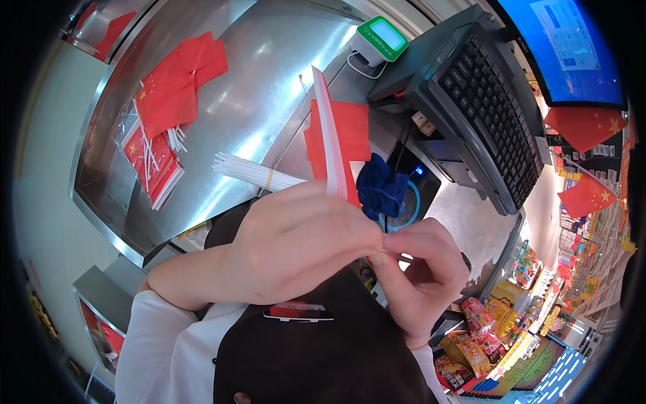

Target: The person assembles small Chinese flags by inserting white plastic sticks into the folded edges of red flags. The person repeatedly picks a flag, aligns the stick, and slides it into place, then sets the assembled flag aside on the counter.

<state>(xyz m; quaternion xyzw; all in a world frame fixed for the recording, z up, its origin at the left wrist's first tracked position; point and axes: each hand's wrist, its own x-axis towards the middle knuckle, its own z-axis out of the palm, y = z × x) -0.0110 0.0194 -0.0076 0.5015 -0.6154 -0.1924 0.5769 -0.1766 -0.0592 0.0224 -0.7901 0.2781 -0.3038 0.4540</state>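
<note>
My left hand (303, 236) is closed on a small red flag (331, 138), whose white edge strip rises above the knuckles. My right hand (427, 266) pinches with thumb and forefinger right against the left fingertips. What sits in that pinch is mostly hidden; only a thin sliver shows. Beyond the left hand lies a bundle of white sticks (252, 172), bound with a yellow band. More red cloth (353, 131) lies behind the held flag. On the left of the metal counter (249, 74), red flags with yellow stars (165, 94) are spread over a clear packet of flags on sticks (155, 168).
A dark keyboard (488, 108) and a screen (572, 50) stand at the right. A small green-and-white display device (381, 39) is at the back. A crumpled blue cloth (382, 188) lies beyond my hands. Snack packages (481, 330) fill a shelf at lower right.
</note>
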